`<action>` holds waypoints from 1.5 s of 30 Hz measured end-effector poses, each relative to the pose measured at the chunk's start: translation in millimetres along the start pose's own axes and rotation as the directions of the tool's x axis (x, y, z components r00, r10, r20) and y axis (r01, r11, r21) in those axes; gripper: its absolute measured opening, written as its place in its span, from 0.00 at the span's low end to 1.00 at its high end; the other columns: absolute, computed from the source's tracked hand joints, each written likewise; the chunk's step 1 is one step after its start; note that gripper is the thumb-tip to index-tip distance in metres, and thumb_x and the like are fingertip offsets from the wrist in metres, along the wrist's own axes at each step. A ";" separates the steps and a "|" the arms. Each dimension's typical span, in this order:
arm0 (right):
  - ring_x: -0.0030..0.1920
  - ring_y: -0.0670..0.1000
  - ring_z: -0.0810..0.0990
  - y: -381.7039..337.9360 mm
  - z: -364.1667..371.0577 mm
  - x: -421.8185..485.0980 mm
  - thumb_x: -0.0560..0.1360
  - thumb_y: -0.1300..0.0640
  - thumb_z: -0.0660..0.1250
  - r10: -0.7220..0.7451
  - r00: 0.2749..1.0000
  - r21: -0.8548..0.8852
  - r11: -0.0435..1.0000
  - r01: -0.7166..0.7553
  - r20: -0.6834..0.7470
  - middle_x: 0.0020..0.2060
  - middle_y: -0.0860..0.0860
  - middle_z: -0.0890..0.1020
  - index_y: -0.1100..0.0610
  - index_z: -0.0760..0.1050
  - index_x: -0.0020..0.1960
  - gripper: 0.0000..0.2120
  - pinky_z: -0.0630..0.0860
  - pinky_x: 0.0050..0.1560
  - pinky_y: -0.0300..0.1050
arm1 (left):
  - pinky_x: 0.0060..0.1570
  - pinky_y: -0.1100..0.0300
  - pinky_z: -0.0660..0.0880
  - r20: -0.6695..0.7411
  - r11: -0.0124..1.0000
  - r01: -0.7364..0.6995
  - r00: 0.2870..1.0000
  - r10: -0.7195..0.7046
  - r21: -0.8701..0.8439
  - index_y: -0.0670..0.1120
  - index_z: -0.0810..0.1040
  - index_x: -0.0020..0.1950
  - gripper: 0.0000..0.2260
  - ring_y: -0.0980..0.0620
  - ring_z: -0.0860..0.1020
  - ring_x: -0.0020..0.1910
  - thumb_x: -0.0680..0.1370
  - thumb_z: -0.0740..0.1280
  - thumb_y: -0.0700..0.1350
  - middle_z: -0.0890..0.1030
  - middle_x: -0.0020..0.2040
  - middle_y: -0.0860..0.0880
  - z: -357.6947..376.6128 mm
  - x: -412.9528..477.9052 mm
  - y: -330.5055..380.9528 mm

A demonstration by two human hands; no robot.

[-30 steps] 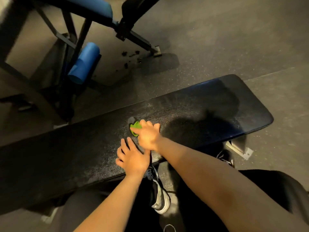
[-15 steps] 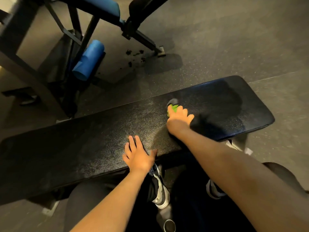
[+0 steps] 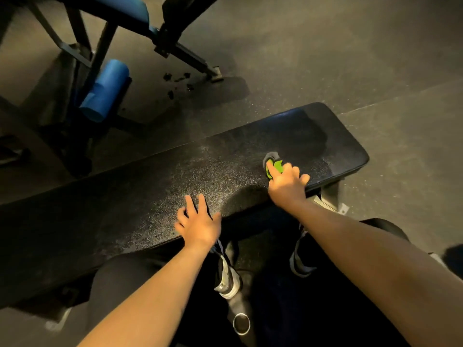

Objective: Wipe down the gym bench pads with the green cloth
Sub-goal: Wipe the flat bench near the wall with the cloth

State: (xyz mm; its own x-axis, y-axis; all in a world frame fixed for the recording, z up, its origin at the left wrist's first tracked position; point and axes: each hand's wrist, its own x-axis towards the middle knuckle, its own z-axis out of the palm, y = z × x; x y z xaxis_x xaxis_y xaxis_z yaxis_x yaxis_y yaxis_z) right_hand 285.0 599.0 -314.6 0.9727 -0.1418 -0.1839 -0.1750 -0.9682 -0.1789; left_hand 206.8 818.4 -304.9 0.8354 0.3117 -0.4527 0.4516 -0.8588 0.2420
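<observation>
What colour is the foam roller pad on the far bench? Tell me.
Blue foam roller pad, head view.

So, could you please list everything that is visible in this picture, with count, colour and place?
bench pad: one, black, long, across the middle of the view
green cloth: one, on the bench pad near its right end, under the right hand
second bench: one, blue pad on a dark frame, upper left
foam roller: one, blue, on the second bench's frame, left
crumbs: several, black, on the floor beyond the bench pad
floor: grey, speckled
shoes: two, black and white, below the bench pad
left hand: rests on the bench pad's near edge
right hand: presses the green cloth
</observation>
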 end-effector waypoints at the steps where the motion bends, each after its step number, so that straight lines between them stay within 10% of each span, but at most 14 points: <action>1: 0.59 0.60 0.67 -4.2 -0.4 -3.0 0.76 0.56 0.59 0.064 0.998 0.023 0.998 -0.064 0.008 0.59 0.56 0.68 0.44 0.61 0.74 0.27 0.62 0.58 0.57 | 0.75 0.42 0.48 -0.005 1.000 0.007 1.000 -0.007 0.007 0.57 0.50 0.81 0.31 0.40 0.46 0.78 0.81 0.56 0.64 0.43 0.82 0.50 0.5 0.4 3.8; 10: 0.64 0.59 0.63 -2.5 10.2 -24.3 0.80 0.48 0.54 -0.456 0.885 -0.061 0.885 0.462 0.094 0.66 0.57 0.69 0.41 0.59 0.77 0.25 0.59 0.60 0.60 | 0.74 0.46 0.53 -0.061 0.970 -0.240 0.968 0.241 0.024 0.52 0.54 0.81 0.30 0.42 0.52 0.77 0.82 0.61 0.53 0.50 0.82 0.51 21.5 -3.8 85.6; 25: 0.64 0.61 0.63 164.3 -35.4 44.9 0.76 0.57 0.58 0.297 0.954 0.162 0.944 -0.287 -0.043 0.66 0.55 0.65 0.40 0.64 0.72 0.26 0.62 0.65 0.63 | 0.72 0.40 0.50 0.008 0.916 -0.369 0.928 0.373 0.159 0.65 0.53 0.79 0.27 0.40 0.49 0.76 0.81 0.58 0.62 0.45 0.82 0.52 72.7 -6.3 192.7; 31: 0.54 0.60 0.71 123.2 -3.0 0.0 0.74 0.56 0.59 -0.110 0.982 0.262 0.953 0.148 -0.156 0.58 0.55 0.72 0.47 0.68 0.74 0.28 0.70 0.50 0.53 | 0.73 0.44 0.53 0.018 0.855 -0.487 0.870 0.492 0.179 0.58 0.58 0.80 0.28 0.44 0.53 0.76 0.81 0.60 0.46 0.51 0.82 0.50 75.1 -14.3 218.1; 38: 0.53 0.59 0.71 173.0 -4.3 15.2 0.76 0.59 0.58 0.107 0.960 0.374 0.928 -0.003 -0.258 0.58 0.56 0.72 0.48 0.65 0.76 0.28 0.73 0.52 0.56 | 0.72 0.45 0.55 0.039 0.803 -0.552 0.828 0.559 0.225 0.60 0.56 0.80 0.25 0.45 0.54 0.76 0.84 0.57 0.52 0.50 0.82 0.53 89.2 -18.8 250.6; 45: 0.67 0.63 0.69 219.1 -21.4 65.9 0.83 0.57 0.55 0.601 0.799 0.739 0.532 -0.413 0.013 0.71 0.62 0.62 0.55 0.58 0.79 0.24 0.65 0.69 0.50 | 0.69 0.48 0.55 0.037 0.780 -0.554 0.821 0.570 0.290 0.64 0.54 0.80 0.24 0.47 0.56 0.73 0.85 0.55 0.50 0.49 0.82 0.55 95.3 -10.0 249.3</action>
State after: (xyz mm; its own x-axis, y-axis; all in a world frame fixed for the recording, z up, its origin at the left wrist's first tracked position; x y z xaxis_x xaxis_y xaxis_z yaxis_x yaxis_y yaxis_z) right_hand 314.0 373.1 -345.3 0.6698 -0.6928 -0.2671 -0.6075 -0.3045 -0.7337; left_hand 281.1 562.4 -321.8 0.9315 -0.2483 -0.2659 -0.2015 -0.9607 0.1911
